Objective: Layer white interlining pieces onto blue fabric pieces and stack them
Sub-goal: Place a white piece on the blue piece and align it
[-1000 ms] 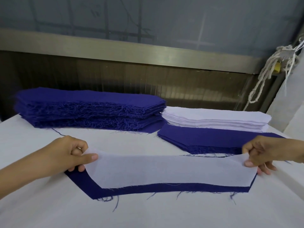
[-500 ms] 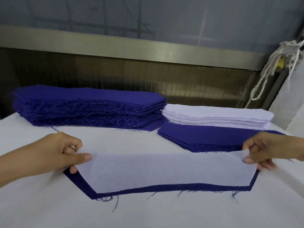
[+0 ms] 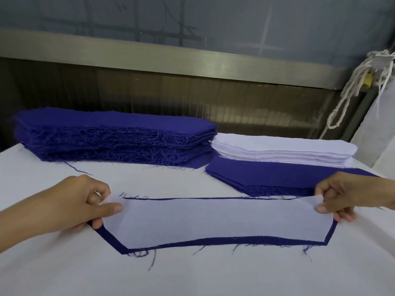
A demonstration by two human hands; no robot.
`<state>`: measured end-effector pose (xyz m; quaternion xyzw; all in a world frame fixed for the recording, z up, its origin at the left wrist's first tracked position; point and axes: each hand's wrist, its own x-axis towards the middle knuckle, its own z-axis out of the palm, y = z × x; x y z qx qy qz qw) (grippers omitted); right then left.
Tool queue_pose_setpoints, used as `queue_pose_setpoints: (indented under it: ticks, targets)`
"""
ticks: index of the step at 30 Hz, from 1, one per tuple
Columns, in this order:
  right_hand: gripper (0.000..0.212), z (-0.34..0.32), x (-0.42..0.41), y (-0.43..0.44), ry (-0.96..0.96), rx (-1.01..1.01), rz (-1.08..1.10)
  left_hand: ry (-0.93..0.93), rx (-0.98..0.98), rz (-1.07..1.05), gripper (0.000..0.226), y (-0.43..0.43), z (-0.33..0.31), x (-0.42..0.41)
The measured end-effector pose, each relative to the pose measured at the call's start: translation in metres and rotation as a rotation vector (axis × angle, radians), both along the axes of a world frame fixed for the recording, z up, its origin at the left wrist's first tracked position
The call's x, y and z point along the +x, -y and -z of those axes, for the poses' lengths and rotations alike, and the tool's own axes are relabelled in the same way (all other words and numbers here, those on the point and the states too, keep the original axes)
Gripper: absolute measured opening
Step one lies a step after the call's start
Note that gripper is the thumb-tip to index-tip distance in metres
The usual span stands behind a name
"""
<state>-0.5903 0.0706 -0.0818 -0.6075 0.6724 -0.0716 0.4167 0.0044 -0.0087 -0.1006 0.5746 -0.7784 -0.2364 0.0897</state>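
On the white table (image 3: pixel 192 274), front and centre, the white interlining piece (image 3: pixel 213 221) lies over the blue fabric piece (image 3: pixel 213 242). The left hand (image 3: pixel 74 206) pinches its left end and the right hand (image 3: pixel 346 195) pinches its right end.

Biggest risk is skew. The blue margin is broad along the near edge and only a sliver along the far one, so an uneven tug from either hand could leave the layer crooked. Next is a crease: the right corner is lifted off the blue, and the thin white could fold under as it goes down. Smallest is snagging, since the frayed blue threads (image 3: pixel 152 260) along the near edge could catch and drag the pair out of line when it is carried to a stack.

The count:
- 1 table.
- 3 stacks at the back: 1 tall blue stack (image 3: pixel 115 135), then 1 low blue stack (image 3: pixel 277 178) with 1 white stack (image 3: pixel 282 149) on it. Their layers are too many to count.
- 1 white piece on 1 blue piece.
- 2 hands.
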Motion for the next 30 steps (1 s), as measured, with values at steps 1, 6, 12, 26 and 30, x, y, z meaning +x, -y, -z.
queue_pose_setpoints:
  ticks: [1, 6, 12, 26, 30]
  targets:
    - [0.037, 0.000, -0.001, 0.000, 0.000, 0.001, 0.005, -0.003, -0.020, -0.006, 0.054, 0.000, 0.001, -0.001]
    - [0.040, 0.003, -0.006, 0.001, -0.034, 0.003, 0.020, 0.012, -0.093, -0.027, 0.053, -0.002, 0.004, -0.006]
    - [0.038, 0.007, -0.012, 0.001, -0.005, -0.001, 0.067, -0.014, -0.033, -0.037, 0.056, 0.000, 0.002, -0.004]
    - [0.033, -0.005, 0.006, -0.006, -0.028, 0.013, 0.100, -0.053, 0.026, -0.057, 0.062, -0.001, -0.006, -0.001]
    - [0.039, -0.007, 0.005, -0.008, -0.101, 0.003, 0.114, -0.016, -0.033, -0.082, 0.062, 0.002, -0.009, 0.006]
